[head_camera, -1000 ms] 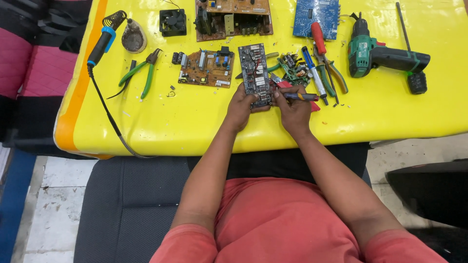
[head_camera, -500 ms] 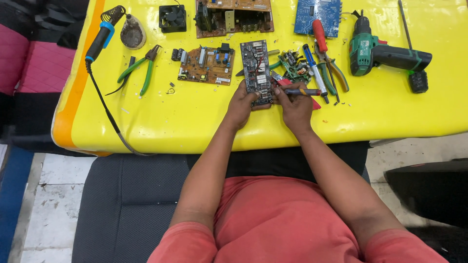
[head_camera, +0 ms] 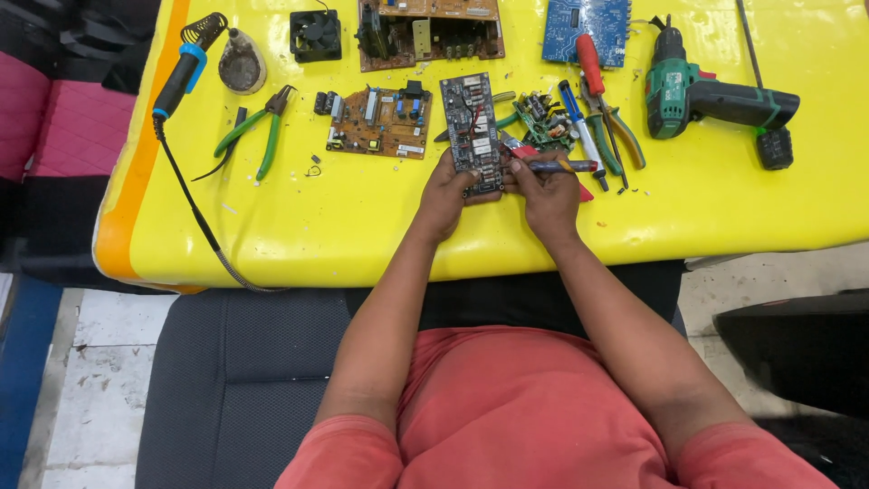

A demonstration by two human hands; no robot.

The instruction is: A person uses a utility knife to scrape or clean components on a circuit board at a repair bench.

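Left hand (head_camera: pixel 445 192) grasping dark circuit board (head_camera: pixel 472 131), right hand (head_camera: pixel 548 186) clenching screwdriver (head_camera: pixel 557 166) beside it; slipped tip could scratch components

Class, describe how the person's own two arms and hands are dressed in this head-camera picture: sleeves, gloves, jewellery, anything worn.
Both arms are bare from the upper arm down. Short coral-red sleeves of a T-shirt cover only the shoulders. The left hand and right hand wear no gloves. No watch, bracelet or ring shows on either wrist or hand, though the fingers are small in the view.
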